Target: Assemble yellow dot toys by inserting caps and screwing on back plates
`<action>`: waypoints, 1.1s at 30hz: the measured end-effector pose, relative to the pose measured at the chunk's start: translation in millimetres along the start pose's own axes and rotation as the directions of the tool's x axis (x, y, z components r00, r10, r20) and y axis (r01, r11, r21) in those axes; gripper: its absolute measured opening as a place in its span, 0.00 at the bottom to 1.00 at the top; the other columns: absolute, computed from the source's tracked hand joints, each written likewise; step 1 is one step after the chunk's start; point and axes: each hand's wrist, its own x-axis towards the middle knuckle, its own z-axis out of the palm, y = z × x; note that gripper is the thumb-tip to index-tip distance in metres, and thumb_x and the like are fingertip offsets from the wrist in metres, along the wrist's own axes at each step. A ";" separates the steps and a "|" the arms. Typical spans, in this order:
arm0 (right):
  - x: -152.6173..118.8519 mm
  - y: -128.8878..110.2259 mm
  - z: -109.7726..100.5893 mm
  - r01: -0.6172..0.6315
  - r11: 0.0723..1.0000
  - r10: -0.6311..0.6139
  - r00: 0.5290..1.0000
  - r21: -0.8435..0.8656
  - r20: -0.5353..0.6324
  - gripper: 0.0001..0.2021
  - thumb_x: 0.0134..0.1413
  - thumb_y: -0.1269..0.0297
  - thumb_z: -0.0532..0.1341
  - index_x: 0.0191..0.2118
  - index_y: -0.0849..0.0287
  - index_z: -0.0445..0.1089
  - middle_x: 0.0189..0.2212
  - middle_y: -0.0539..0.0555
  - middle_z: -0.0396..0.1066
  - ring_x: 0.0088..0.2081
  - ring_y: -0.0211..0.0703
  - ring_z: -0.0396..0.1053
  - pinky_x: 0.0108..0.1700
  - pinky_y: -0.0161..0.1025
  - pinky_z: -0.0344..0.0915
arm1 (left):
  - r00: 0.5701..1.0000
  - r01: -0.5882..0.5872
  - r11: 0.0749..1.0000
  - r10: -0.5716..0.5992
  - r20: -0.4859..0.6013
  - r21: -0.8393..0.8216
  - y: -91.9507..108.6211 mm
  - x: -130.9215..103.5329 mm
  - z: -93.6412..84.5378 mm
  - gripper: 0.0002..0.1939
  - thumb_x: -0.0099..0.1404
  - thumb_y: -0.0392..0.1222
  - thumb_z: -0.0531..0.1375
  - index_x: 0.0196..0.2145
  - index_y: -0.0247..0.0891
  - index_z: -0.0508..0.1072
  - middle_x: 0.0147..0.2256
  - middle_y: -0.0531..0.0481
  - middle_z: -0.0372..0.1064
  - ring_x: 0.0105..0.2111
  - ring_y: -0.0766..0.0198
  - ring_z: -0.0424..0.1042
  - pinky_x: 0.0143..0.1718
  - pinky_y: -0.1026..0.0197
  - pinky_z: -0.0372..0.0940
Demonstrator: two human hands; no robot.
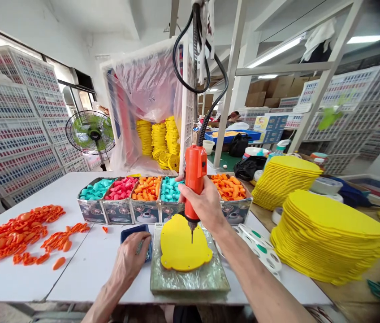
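Observation:
My right hand [204,202] is wrapped around an orange electric screwdriver [195,168], which hangs from a black cable and points down. Its bit is over a yellow bear-shaped plate [183,244] with small holes along its edge. That plate lies on a plastic-wrapped block [190,283]. On the left, my left hand [132,251] reaches into a small dark blue tray [135,229] holding small silvery pieces, perhaps screws. Its fingers are curled together, and whatever is between them is too small to make out.
Behind the block stands a row of boxes [119,211] with teal, pink and orange parts. Orange pieces [15,233] are heaped at left. Stacks of yellow plates [327,237] and white perforated discs [260,249] are at right. A fan [91,134] stands beyond the table.

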 end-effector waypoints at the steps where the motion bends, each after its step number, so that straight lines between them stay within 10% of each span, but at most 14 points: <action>1: -0.2 0.0 -1.0 -0.002 1.000 0.002 1.000 0.004 0.000 0.11 0.53 0.61 0.68 0.41 0.56 0.70 0.37 0.50 0.74 0.23 0.32 0.69 0.26 0.34 0.69 | 0.999 -0.031 0.999 0.031 0.013 -0.008 7.6 -0.7 3.9 0.12 0.70 0.44 0.56 0.44 0.41 0.78 0.45 0.43 0.81 0.47 0.52 0.80 0.49 0.51 0.75; 7: -3.1 -0.4 -8.3 0.016 0.999 -0.016 1.000 -0.029 0.007 0.12 0.54 0.61 0.67 0.42 0.57 0.70 0.39 0.50 0.74 0.23 0.33 0.69 0.27 0.34 0.69 | 0.950 -0.254 0.961 0.228 0.213 0.106 39.5 -6.7 43.2 0.54 0.43 0.55 0.76 0.64 0.34 0.65 0.68 0.27 0.55 0.67 0.30 0.55 0.62 0.28 0.59; 11: -4.6 -0.9 -15.2 0.008 0.999 -0.007 1.000 -0.040 0.014 0.12 0.55 0.59 0.67 0.43 0.56 0.69 0.40 0.51 0.74 0.24 0.34 0.70 0.27 0.34 0.68 | 0.944 -0.287 0.943 0.247 0.220 0.171 42.6 -3.0 54.5 0.60 0.39 0.58 0.77 0.66 0.38 0.61 0.69 0.28 0.53 0.67 0.27 0.52 0.62 0.25 0.56; 18: -6.0 -0.5 -18.8 0.002 0.999 -0.003 1.000 -0.040 -0.009 0.12 0.54 0.59 0.68 0.42 0.56 0.70 0.38 0.50 0.74 0.24 0.34 0.69 0.27 0.35 0.68 | 0.902 -0.432 0.878 0.421 0.097 0.207 32.6 -0.7 39.6 0.35 0.62 0.56 0.65 0.59 0.30 0.68 0.60 0.26 0.69 0.61 0.38 0.68 0.61 0.37 0.65; 28: -1.1 -20.4 -3.4 -0.009 0.997 0.005 0.999 0.082 0.041 0.12 0.52 0.62 0.68 0.42 0.56 0.70 0.34 0.48 0.74 0.23 0.33 0.67 0.27 0.34 0.67 | 0.845 -0.531 0.825 0.532 0.054 0.194 18.9 -2.6 19.5 0.22 0.70 0.41 0.59 0.59 0.36 0.67 0.56 0.33 0.74 0.57 0.44 0.74 0.56 0.45 0.72; 30: -1.7 -28.8 -2.0 -0.044 0.992 0.034 0.996 0.117 0.085 0.14 0.52 0.61 0.69 0.43 0.56 0.70 0.38 0.50 0.75 0.23 0.32 0.67 0.26 0.33 0.65 | 0.889 -0.456 0.885 0.457 0.004 0.091 18.0 -0.7 14.6 0.21 0.70 0.42 0.59 0.59 0.38 0.68 0.54 0.35 0.76 0.54 0.47 0.76 0.54 0.48 0.73; 33: -2.9 -40.7 -2.4 -0.091 0.984 0.066 0.985 0.152 0.159 0.17 0.51 0.60 0.69 0.45 0.56 0.69 0.41 0.52 0.75 0.24 0.33 0.67 0.25 0.33 0.65 | 0.998 -0.033 0.969 0.017 -0.065 -0.247 14.4 2.9 5.7 0.14 0.68 0.49 0.61 0.46 0.40 0.75 0.37 0.45 0.81 0.36 0.54 0.81 0.38 0.57 0.75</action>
